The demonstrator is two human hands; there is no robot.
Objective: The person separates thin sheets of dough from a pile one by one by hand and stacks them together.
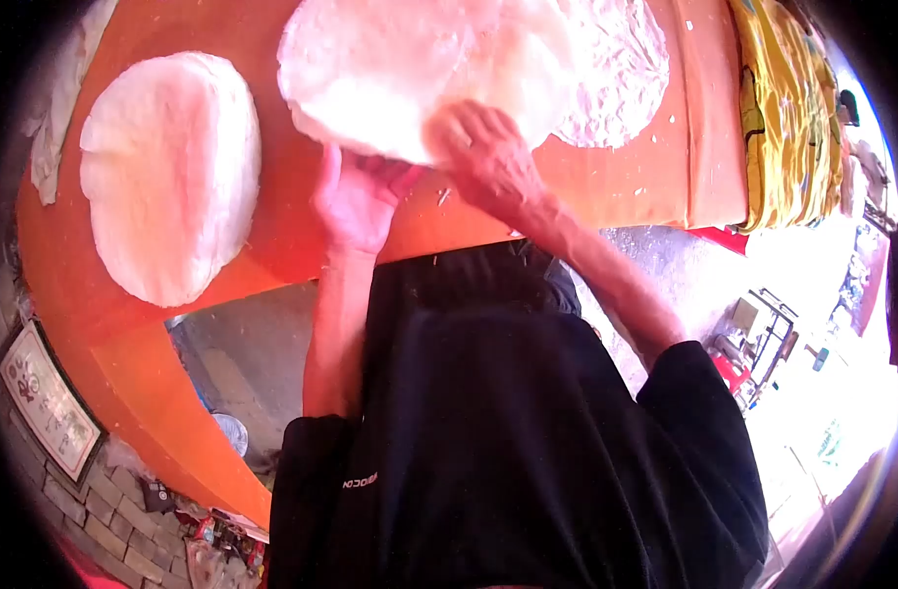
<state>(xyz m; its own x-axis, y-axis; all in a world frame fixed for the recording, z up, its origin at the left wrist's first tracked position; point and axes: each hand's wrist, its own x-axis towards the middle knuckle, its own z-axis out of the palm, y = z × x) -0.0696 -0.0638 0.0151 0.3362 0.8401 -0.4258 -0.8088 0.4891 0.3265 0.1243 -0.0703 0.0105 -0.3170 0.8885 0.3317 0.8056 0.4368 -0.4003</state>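
Note:
A large round white sheet (370, 79), soft-looking with an uneven edge, lies on the orange tabletop in front of me. My left hand (361, 204) is palm up at its near edge, thumb stretched out and fingertips partly hidden under the rim. On top of the sheet, near the same edge, rests my right hand (486, 157), fingers bent lightly against the surface and a little blurred. A crinkled, whitish round piece (621, 83) shows from beneath the sheet's right side. To the left sits a thick oval stack of similar white sheets (164, 177).
The orange-covered table (616, 187) curves down along my left. Yellow patterned cloth (788, 118) hangs at its right end. A framed sign (49, 398) leans at lower left by the brick paving (115, 520). Wheeled metal equipment (753, 339) stands at right.

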